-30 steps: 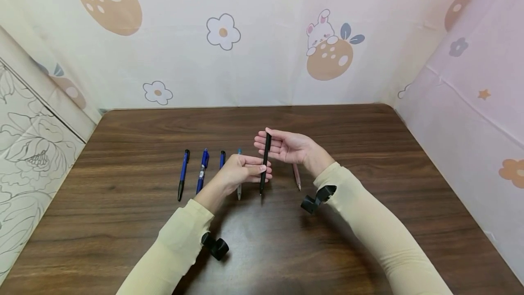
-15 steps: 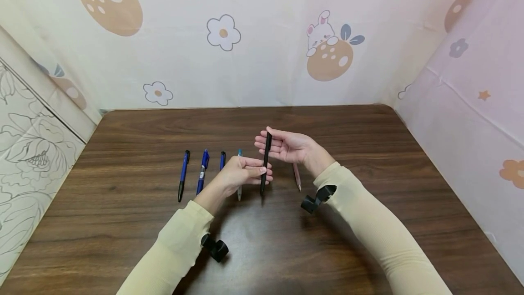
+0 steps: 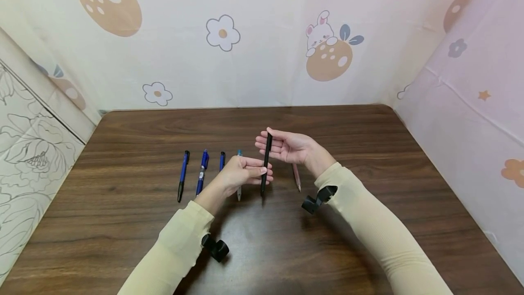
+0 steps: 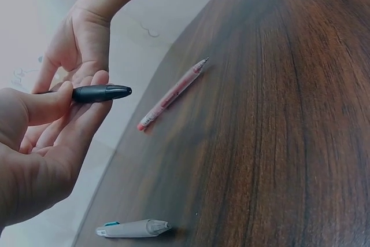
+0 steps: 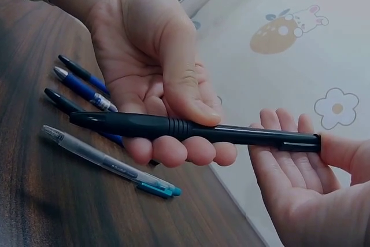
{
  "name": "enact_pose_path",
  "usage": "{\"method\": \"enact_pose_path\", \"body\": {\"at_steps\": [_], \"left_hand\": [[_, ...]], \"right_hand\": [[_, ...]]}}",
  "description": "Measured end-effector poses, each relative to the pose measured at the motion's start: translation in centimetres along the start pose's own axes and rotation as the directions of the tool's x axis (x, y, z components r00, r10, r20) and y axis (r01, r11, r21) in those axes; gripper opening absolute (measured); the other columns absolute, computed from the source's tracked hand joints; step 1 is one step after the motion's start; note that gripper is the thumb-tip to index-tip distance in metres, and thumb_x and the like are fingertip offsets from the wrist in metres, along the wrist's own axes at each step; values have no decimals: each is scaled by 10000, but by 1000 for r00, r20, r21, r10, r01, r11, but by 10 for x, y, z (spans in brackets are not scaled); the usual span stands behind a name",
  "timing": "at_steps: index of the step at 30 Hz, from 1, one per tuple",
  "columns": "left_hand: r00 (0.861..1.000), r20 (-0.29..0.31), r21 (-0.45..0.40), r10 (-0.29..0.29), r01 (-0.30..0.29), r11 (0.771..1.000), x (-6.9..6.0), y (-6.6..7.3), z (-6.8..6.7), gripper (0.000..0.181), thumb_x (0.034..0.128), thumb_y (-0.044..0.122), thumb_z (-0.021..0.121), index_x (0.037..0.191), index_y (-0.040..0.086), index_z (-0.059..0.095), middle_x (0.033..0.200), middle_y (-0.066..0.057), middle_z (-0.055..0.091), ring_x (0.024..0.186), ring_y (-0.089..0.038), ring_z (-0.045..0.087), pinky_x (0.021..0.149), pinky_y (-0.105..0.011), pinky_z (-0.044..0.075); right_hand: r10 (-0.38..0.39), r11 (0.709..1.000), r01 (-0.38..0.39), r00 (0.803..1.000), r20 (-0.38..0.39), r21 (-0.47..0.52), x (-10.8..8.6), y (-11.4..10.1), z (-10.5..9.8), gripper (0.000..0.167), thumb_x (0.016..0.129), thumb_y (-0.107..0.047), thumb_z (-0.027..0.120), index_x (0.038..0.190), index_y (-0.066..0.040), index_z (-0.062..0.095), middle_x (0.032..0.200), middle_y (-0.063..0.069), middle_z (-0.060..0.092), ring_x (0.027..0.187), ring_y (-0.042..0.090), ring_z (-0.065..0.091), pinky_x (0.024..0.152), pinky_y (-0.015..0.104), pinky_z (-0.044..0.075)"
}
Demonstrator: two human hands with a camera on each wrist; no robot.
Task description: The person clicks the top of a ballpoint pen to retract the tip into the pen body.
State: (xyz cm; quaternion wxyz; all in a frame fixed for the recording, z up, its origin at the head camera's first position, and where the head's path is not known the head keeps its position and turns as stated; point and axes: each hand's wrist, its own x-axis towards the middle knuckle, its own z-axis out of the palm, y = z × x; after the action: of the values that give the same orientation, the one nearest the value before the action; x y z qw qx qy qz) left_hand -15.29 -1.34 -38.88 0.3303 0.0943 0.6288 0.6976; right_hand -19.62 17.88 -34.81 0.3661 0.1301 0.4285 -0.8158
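Note:
A black click pen (image 3: 267, 149) is held above the table, tip toward the person. My left hand (image 3: 240, 170) pinches its grip section, thumb on top and fingers beneath, as the right wrist view shows on the pen (image 5: 118, 124). My right hand (image 3: 295, 148) has its thumb at the pen's button end, its fingers extended behind the barrel. Below my right hand lies a pink pen (image 4: 173, 95), partly hidden in the head view. A clear pen with a teal clip (image 5: 110, 163) lies under my left hand.
Left of the hands lie a blue pen with a black grip (image 3: 183, 176), a blue pen with a label (image 3: 202, 173) and another blue pen (image 3: 222, 160), partly covered by my left hand. The brown wooden table (image 3: 262, 249) meets a patterned curtain (image 3: 262, 58) behind.
The hands and the black pen have barely shifted, slightly right at most. The pen's fine tip, visible at the lower end one second ago, no longer shows. The other pens have stayed put.

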Motion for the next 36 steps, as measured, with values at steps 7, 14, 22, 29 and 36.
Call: {"method": "enact_pose_path", "body": {"at_steps": [7,14,22,29,36], "left_hand": [[1000,3,-15,8,-8,1000,-1,1,0,337,943,-3,558,1237,-167,537,1188,-342,612,840,-135,724,869,-356,588],[1000,12,-29,12,-11,1000,-1,2,2,326,945,-6,552,1230,-164,543,1210,-366,585,835,-130,723,872,-360,587],[1000,13,-39,11,-10,999,-1,3,3,318,948,-7,546,1230,-154,550,1245,-390,543,842,-130,721,888,-367,580],[999,22,-49,31,-30,998,0,1,3,331,947,-18,540,1236,-178,529,1191,-364,599,831,-131,718,912,-402,567],[999,8,-59,42,-41,997,-1,1,3,325,951,4,547,1231,-160,544,1126,-292,667,865,-156,721,908,-388,571]], "right_hand": [[-2,1000,2,1000,-1,-5,0,0,1,253,994,-255,507,1007,-63,672,958,85,752,924,200,725,841,312,591],[-8,1000,8,1000,-9,-8,-1,-1,2,247,989,-251,518,1069,-56,646,952,84,752,918,196,725,833,312,594],[-5,1000,4,1000,-21,-18,0,-3,3,264,995,-264,505,994,-68,683,924,72,757,900,188,728,828,302,595],[3,1000,-4,999,-33,-23,-1,-3,6,293,1006,-275,479,959,-89,701,905,68,758,872,196,731,817,308,596],[-6,1000,5,999,-34,-27,0,-4,5,283,995,-290,502,952,-99,706,912,57,759,875,185,730,817,289,594]]}}
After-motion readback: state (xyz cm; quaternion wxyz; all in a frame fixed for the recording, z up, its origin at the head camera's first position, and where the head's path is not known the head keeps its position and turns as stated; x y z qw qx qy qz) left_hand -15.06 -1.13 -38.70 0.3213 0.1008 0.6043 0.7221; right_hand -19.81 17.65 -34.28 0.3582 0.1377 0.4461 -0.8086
